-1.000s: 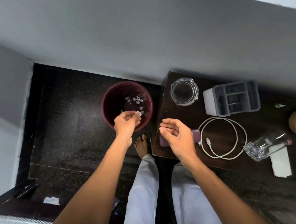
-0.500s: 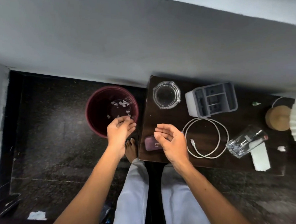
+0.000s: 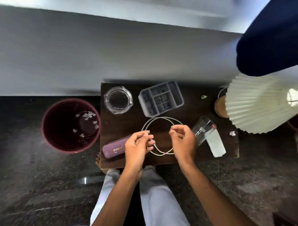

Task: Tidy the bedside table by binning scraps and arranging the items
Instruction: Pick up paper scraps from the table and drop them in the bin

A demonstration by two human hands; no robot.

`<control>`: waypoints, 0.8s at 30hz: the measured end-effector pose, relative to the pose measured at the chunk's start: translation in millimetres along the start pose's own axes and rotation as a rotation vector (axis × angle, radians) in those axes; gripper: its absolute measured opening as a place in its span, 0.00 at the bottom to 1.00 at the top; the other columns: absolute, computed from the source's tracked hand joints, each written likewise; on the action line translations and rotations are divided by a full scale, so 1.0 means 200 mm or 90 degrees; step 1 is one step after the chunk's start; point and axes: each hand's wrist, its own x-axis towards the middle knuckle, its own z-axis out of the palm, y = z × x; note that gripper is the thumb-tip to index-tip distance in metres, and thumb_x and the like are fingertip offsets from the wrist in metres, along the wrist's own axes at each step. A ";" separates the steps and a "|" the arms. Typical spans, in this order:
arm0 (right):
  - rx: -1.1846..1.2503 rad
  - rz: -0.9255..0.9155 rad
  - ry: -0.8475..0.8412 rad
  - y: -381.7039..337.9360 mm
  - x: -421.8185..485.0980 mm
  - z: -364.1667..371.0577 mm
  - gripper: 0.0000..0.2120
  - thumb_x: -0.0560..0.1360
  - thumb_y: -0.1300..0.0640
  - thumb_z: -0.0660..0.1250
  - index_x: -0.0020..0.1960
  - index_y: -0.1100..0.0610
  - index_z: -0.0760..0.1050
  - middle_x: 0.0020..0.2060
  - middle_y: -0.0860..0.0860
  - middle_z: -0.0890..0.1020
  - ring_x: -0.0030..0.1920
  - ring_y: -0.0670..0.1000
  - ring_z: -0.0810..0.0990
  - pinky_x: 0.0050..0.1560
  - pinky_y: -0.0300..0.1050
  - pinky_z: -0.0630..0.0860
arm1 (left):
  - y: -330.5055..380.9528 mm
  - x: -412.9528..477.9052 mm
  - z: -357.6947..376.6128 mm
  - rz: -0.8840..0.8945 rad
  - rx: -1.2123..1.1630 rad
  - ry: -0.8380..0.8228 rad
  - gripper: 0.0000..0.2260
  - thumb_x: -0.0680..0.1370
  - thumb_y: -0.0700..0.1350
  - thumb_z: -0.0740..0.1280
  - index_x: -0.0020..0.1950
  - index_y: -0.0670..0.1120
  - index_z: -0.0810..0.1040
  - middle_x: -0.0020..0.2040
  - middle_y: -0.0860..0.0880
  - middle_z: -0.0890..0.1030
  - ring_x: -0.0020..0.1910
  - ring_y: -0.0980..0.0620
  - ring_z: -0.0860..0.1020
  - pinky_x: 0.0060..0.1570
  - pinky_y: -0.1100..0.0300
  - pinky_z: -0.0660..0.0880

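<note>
On the dark wooden bedside table lies a coiled white cable. My left hand pinches the cable's plug end at the coil's left side. Just right of it, my right hand hovers over the coil with curled, parted fingers and holds nothing. A purple case lies by my left wrist. A glass tumbler lies on its side on a white paper strip. A green scrap and a white scrap sit near the lamp. The maroon bin on the floor holds several paper scraps.
A glass ashtray and a grey compartment organiser stand at the table's back. A lamp with a pleated white shade and wooden base overhangs the right end. The wall runs behind; dark fabric hangs at upper right.
My left hand let its scrap go over the bin, then came right to the table and closed on the cable's end. My right hand shifted right over the coil.
</note>
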 end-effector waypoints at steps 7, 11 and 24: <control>-0.058 -0.050 0.190 -0.01 0.38 -0.18 0.09 0.74 0.63 0.69 0.54 0.59 0.81 0.45 0.53 0.85 0.44 0.49 0.83 0.49 0.38 0.79 | -0.03 -0.03 0.13 -0.003 0.031 -0.029 0.09 0.83 0.41 0.63 0.60 0.40 0.79 0.51 0.43 0.85 0.44 0.52 0.82 0.45 0.61 0.80; -0.127 -0.062 0.168 0.00 0.62 -0.15 0.15 0.72 0.64 0.70 0.59 0.64 0.79 0.51 0.62 0.83 0.51 0.60 0.82 0.49 0.41 0.74 | -0.06 -0.03 0.15 -0.002 0.033 -0.023 0.10 0.84 0.41 0.63 0.61 0.39 0.79 0.53 0.41 0.85 0.45 0.50 0.82 0.45 0.61 0.80; -0.439 -0.069 0.067 0.03 1.04 -0.12 0.16 0.74 0.61 0.67 0.61 0.60 0.77 0.61 0.63 0.78 0.64 0.64 0.73 0.67 0.53 0.68 | -0.06 0.03 0.08 0.013 -0.048 -0.027 0.11 0.84 0.46 0.61 0.60 0.46 0.81 0.53 0.46 0.87 0.47 0.52 0.85 0.51 0.55 0.81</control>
